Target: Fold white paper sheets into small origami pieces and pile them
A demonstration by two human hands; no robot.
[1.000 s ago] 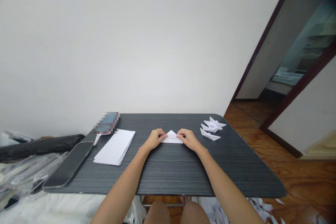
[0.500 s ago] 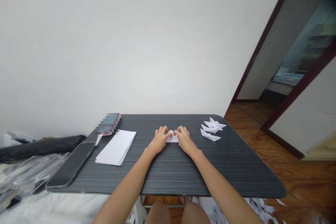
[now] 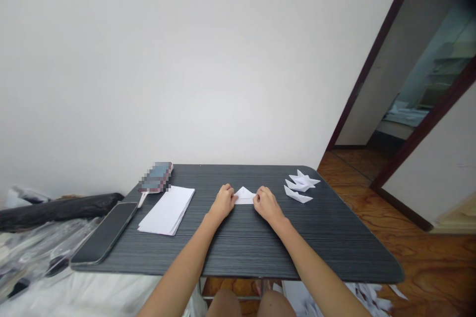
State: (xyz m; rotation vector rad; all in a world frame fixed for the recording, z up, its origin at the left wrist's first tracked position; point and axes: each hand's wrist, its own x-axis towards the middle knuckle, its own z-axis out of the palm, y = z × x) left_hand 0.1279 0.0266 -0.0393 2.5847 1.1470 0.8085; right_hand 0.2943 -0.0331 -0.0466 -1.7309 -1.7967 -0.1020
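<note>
Change: half a second ago both hands sat close together over the paper and hid most of it; they have since drawn apart to its two ends, so the peak shows again.
Far left of the hands: a black smartphone (image 3: 105, 233) lies face up at the edge of the dark striped surface (image 3: 238, 247), with a blurred small box (image 3: 156, 177) beyond it.
Left of the hands: a stack of plain white paper sheets (image 3: 167, 211) lies flat, near the left hand but apart from it.
Left hand (image 3: 222, 201): curled, fingers bent down onto the left end of the folded piece, seemingly pinching its corner against the surface.
Thing in hand: a small white folded paper triangle (image 3: 244, 195) lies flat between the two hands, peak pointing away from the person.
Right hand (image 3: 266, 203): curled likewise, fingertips pressed on the right end of the folded piece.
Right of the hands: a cluster of small white folded paper boats (image 3: 299, 186) rests near the far right corner, well apart from the right hand.
Handling: the piece looks very light, thin and easily creased or torn; it would likely slide on the smooth top unless pinned. The two outer corners look like the best places to grip it, with a light pinch.
</note>
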